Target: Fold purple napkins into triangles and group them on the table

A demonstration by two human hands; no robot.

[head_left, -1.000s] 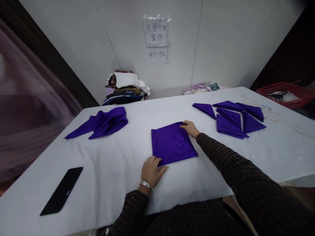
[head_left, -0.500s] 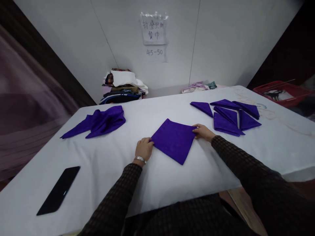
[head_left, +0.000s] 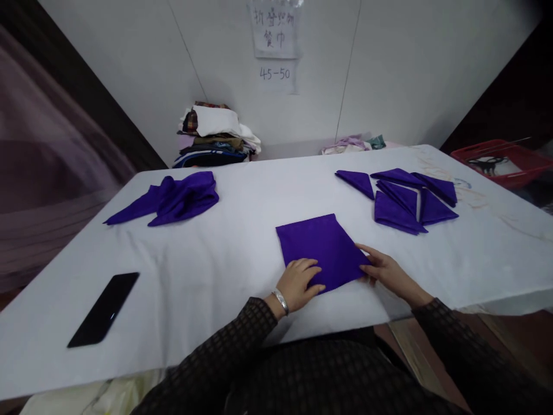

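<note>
In front of me a purple napkin (head_left: 322,245), folded to a flat square, lies on the white-covered table (head_left: 242,230). My left hand (head_left: 301,283), with a silver bracelet at the wrist, rests flat on its near left edge, fingers apart. The napkin's right corner is pinched between the thumb and fingers of my right hand (head_left: 382,271). Several purple napkins folded into triangles (head_left: 397,210) lie grouped at the right. A loose, crumpled heap of purple cloth (head_left: 184,199) sits at the left.
A black phone (head_left: 103,311) lies at the table's left front. Behind the far edge stand a stack of folded clothes (head_left: 218,135) and some lilac cloth (head_left: 348,144). A red basket (head_left: 503,164) is beyond the right end. Handwritten paper (head_left: 276,34) hangs on the wall.
The square napkin has turned and come nearer to me and rightward. My left hand has gone from pinching its left corner to lying on it. My right hand has moved nearer, still at a corner.
</note>
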